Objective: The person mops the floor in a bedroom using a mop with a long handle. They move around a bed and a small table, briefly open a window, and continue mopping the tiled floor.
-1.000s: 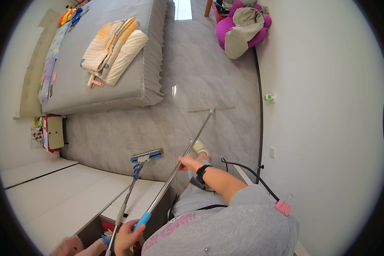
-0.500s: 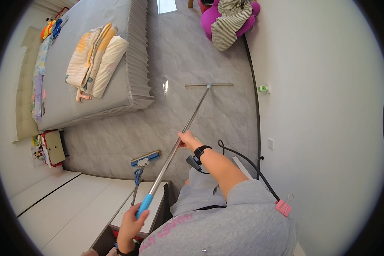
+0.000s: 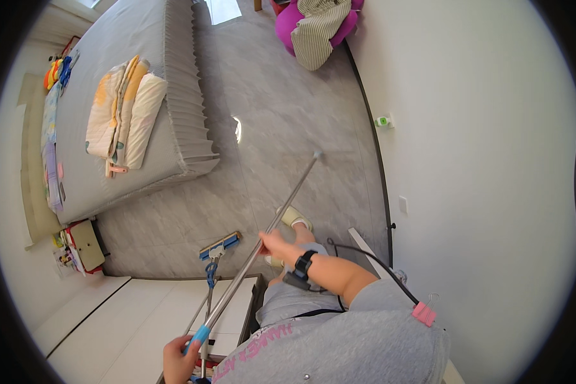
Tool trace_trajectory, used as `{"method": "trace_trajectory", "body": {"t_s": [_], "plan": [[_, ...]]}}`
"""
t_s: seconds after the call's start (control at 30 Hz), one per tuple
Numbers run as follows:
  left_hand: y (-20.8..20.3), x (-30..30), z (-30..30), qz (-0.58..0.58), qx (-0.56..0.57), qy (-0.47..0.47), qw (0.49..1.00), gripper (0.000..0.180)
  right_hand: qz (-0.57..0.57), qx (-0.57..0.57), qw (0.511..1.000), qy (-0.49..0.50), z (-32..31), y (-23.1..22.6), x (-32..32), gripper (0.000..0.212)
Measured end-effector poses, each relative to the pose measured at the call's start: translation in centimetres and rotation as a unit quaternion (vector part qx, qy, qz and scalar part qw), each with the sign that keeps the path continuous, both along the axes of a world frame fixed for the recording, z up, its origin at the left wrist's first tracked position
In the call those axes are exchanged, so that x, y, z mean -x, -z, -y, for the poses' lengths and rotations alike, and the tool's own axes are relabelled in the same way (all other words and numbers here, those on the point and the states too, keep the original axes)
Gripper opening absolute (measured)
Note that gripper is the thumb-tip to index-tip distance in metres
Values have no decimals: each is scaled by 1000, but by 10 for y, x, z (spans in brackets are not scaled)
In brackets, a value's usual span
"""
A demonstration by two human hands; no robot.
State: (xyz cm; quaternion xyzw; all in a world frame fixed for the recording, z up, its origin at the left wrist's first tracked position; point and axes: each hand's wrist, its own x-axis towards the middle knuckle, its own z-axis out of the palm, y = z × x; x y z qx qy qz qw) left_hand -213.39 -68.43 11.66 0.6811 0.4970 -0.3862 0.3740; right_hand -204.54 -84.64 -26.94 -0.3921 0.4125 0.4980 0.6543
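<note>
A long-handled floor squeegee (image 3: 237,278) slants from lower left to upper right, its thin metal pole ending in a wide bar smeared by motion on the tiled floor (image 3: 262,182). My left hand (image 3: 179,360) is closed around its blue grip (image 3: 197,338), near the top of the pole. Farther down, my right hand (image 3: 274,247) wraps the bare metal pole, a black watch (image 3: 305,262) on its wrist. Left of the pole stands another mop with a blue and tan head (image 3: 221,246), leaning on a white cabinet (image 3: 150,310).
A grey bed (image 3: 166,144) with folded quilts (image 3: 118,115) fills the upper left. At the top, a purple seat (image 3: 287,29) bears a striped cloth (image 3: 317,41). The white wall (image 3: 480,192) runs along the right. Beside my feet in pale slippers (image 3: 297,219), a black cable (image 3: 365,251) curves.
The squeegee's head has come nearer to me and blurred, with both hands drawn slightly down and left. The view has shifted, and my feet in slippers now show.
</note>
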Motion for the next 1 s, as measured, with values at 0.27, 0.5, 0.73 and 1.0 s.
{"method": "trace_trajectory", "body": {"t_s": [0.27, 0.5, 0.73, 1.0], "plan": [[76, -54, 47, 157, -64, 351, 921, 31, 96, 81, 988, 85, 73, 53, -83, 27], [27, -45, 20, 144, -82, 334, 928, 23, 13, -110, 993, 42, 103, 20, -6, 42], [6, -74, 52, 246, -152, 368, 884, 26, -77, 255, 917, 298, 235, 79, 119, 37], [5, -71, 62, 315, -186, 411, 835, 35, -178, 455, 690, 534, 352, 37, 185, 26]]}}
